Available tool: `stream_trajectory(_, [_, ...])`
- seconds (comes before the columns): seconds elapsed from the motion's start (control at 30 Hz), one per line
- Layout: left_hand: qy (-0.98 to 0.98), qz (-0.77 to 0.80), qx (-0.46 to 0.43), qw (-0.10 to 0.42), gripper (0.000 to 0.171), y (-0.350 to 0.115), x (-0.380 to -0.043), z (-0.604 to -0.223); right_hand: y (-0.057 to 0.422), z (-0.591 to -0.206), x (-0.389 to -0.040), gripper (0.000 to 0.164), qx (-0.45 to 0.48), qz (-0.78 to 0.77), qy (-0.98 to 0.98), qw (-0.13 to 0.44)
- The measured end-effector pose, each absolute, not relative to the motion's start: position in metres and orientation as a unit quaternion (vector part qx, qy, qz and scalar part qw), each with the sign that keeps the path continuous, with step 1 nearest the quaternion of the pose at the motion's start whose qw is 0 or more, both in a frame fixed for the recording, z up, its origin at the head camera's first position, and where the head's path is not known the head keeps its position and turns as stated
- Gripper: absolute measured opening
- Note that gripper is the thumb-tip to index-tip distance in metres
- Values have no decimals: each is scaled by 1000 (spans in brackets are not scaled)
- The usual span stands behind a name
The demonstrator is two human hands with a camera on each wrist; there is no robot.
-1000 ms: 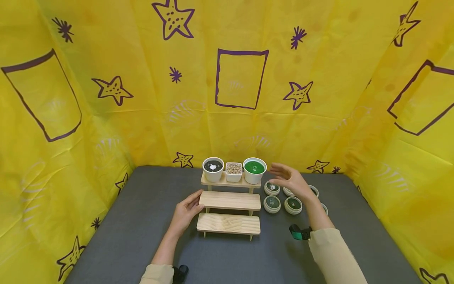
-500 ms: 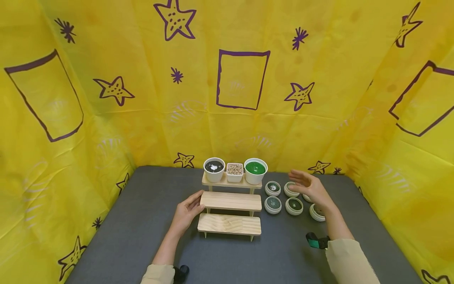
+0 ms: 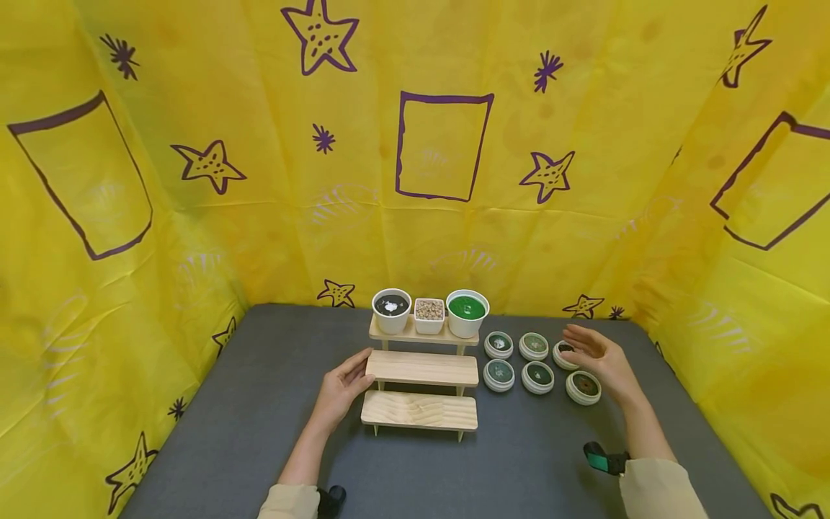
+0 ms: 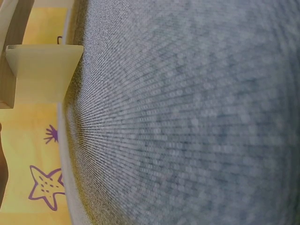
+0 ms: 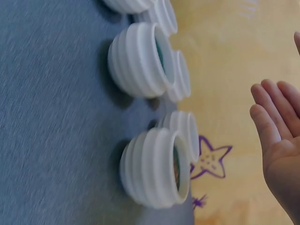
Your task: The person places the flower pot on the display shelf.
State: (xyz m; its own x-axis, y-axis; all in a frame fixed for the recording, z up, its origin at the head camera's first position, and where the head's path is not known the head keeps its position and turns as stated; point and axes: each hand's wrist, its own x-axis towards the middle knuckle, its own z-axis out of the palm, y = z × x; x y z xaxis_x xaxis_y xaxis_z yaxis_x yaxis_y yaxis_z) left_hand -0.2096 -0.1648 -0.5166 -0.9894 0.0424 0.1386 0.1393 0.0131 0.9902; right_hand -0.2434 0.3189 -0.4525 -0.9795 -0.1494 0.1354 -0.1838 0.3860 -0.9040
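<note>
A three-tier wooden display stand stands in the middle of the table. My left hand grips the left end of its middle tier, fingertips at the back corner and thumb at the front. In the left wrist view, the underside and a pale leg of the stand show at the left edge. My right hand hovers, fingers extended and holding nothing, over the right end of a group of small ribbed white pots. Nearest to it are a back pot, partly hidden by the fingers, and a front pot with brown contents.
On the top tier stand a white cup with dark contents, a square cup of grainy bits and a cup of green. Several ribbed pots, including a dark green one, form two rows right of the stand. Yellow cloth encloses the table.
My right hand has moved right, from beside the green cup across the pots to their right end, uncovering those it hid. The left hand stays at the stand.
</note>
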Motion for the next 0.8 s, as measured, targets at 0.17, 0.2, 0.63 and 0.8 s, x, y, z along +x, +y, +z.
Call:
stream_trajectory(0.17, [-712,-698,-68,36,55,-165,-210,-517,331,-460,-238,62,75,548,-833,23])
stream_trajectory(0.2, [-712,-698,-68,37,55,-165,-210,-517,333,-462,-237,62,69,549,-832,22])
stream_trajectory(0.63, [-708,-702,-68,40,55,-164,-210,-517,353,-487,-232,68,8,521,-854,9])
stream_trajectory(0.8, [-706,-703,-67,41,55,-164,-209,-516,356,-494,-231,70,-6,512,-859,7])
